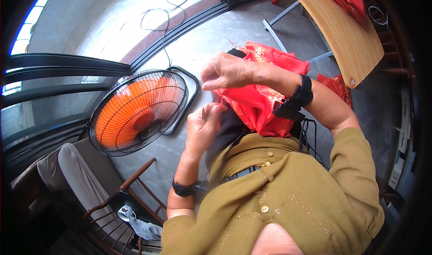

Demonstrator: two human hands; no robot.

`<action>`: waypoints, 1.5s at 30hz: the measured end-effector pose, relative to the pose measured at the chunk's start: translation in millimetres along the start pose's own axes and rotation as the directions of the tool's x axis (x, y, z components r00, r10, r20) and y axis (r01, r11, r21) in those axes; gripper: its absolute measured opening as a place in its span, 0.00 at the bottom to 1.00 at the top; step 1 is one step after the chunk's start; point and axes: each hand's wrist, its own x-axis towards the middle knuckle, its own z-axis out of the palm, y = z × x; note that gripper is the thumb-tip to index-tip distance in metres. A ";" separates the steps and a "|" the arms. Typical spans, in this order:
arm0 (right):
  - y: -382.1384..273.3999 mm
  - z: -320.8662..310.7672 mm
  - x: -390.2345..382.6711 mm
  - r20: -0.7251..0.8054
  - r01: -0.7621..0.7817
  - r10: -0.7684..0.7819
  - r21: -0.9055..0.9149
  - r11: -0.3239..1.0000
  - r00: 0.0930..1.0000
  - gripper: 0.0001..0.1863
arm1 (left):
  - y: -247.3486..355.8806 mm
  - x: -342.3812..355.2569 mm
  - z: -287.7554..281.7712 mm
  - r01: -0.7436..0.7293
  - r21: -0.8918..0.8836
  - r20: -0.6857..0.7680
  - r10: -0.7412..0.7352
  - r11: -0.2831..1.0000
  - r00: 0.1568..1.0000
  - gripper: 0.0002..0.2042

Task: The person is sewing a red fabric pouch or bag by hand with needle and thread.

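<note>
My left hand (203,128) is closed, its thumb and finger pinching a thin red cord (220,100) in front of my lap. A small pointed shape (205,112) shows at its fingers; I cannot tell what it is. Just above, my right hand (228,71) is curled closed with its back up; what lies in its fingertips, if anything, is hidden. Across my lap and under the right forearm spreads shiny red fabric (245,103) with gold patterns. Both wrists wear black bands, and a black device (288,111) sits by the right one.
A floor fan (138,113) with orange blades stands close on the left. A wooden chair (139,172) holding a light blue cloth (146,228) is at lower left. To the upper right is a wooden table (335,30) with red fabric (346,1) on it; more red fabric (336,87) lies below.
</note>
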 end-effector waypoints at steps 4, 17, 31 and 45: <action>-6.8 2.1 -2.7 -0.098 0.017 -0.009 0.081 0.997 0.995 0.09 | -6.8 6.5 -2.7 -0.138 0.233 -0.198 0.186 0.963 0.962 0.08; 4.7 -5.3 -4.5 -0.269 -0.037 -0.010 -0.170 0.985 0.963 0.07 | -10.3 12.4 -3.5 -0.108 -0.133 -0.171 0.085 0.985 0.982 0.08; 2.3 -8.4 -24.7 -0.007 -0.038 0.037 -0.238 0.970 0.999 0.07 | -13.6 2.5 -7.1 -0.091 -0.134 -0.126 0.074 0.987 0.989 0.07; 17.8 -0.5 -11.3 0.438 -0.347 0.198 0.293 0.891 0.877 0.14 | -10.1 -0.8 -2.1 -0.238 0.158 -0.115 0.257 0.958 0.959 0.06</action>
